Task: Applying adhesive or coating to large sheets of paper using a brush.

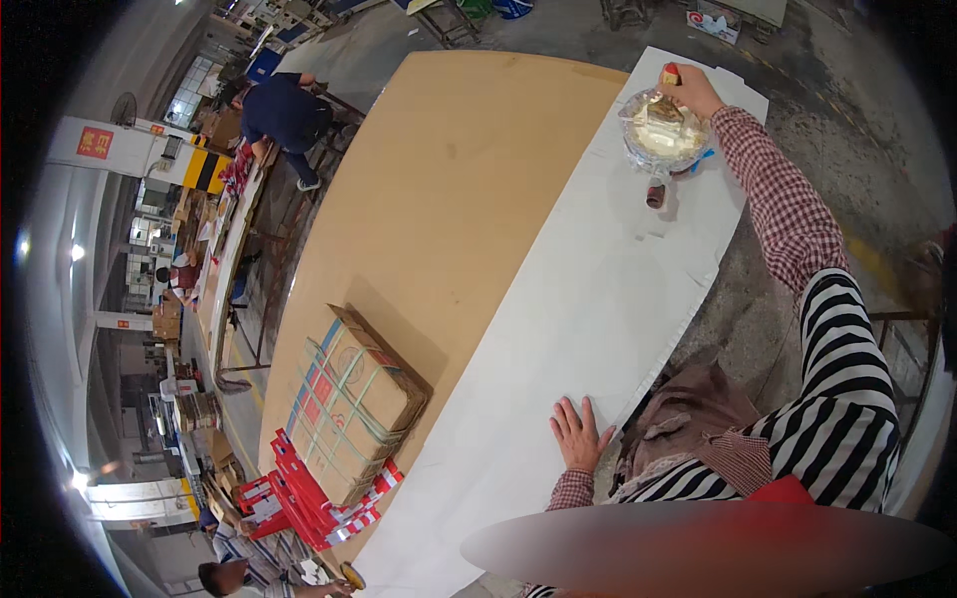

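Observation:
My right hand (693,92), arm stretched far out, is closed round the red-tipped handle of a flat brush (666,108). The brush's wide end rests in a round tub (635,140) of creamy white paste, which looks lined or wrapped with clear plastic. Beneath the tub lies a white sheet (558,329) that covers the near side of a large brown tabletop (469,169). Close to my body, my left hand (578,437) lies flat on this sheet, fingers spread, holding nothing. A small dark brown object (655,195) sits just below the tub.
A strapped cardboard box (349,399) stands at the table's left end, beside red and white printed pieces (299,498). One co-worker (284,115) bends over a long bench; another person (234,573) is at lower left, hand near a brush (352,575).

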The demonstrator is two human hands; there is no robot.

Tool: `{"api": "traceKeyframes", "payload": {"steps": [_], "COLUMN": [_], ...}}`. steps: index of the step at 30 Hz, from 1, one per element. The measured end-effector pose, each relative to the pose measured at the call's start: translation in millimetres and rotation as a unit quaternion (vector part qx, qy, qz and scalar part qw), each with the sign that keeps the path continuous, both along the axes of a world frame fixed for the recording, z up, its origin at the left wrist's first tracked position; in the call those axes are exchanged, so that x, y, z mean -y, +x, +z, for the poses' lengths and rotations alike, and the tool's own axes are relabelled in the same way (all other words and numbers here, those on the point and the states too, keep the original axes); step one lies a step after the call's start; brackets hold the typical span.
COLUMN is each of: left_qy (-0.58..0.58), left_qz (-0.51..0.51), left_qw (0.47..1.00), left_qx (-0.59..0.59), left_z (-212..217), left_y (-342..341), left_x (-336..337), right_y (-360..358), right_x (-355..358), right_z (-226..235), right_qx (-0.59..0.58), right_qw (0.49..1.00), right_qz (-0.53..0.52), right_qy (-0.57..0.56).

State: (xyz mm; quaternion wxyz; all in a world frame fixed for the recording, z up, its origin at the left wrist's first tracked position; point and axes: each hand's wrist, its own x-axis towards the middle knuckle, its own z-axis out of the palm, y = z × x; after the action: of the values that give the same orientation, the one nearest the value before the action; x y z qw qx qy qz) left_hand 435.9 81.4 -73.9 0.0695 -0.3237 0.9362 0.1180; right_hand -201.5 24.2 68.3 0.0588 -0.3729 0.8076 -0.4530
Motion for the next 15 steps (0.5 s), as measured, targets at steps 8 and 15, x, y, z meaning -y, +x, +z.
{"api": "traceKeyframes", "payload": {"steps": [8,15], "left_qy": [-0.004,-0.031], "left_qz": [0.032,0.015], "left_qw": [0.999,0.999], "left_qx": [-0.024,-0.022], "left_z": [8,7], "left_y": [15,12], "left_x": [5,11], "right_y": [-15,7], "right_x": [3,7], "right_z": [5,-18], "right_qx": [-0.087,-0.249], "right_qw": [0.996,0.968], "right_qz": [-0.010,0.025], "right_qy": [-0.003,0.017]}}
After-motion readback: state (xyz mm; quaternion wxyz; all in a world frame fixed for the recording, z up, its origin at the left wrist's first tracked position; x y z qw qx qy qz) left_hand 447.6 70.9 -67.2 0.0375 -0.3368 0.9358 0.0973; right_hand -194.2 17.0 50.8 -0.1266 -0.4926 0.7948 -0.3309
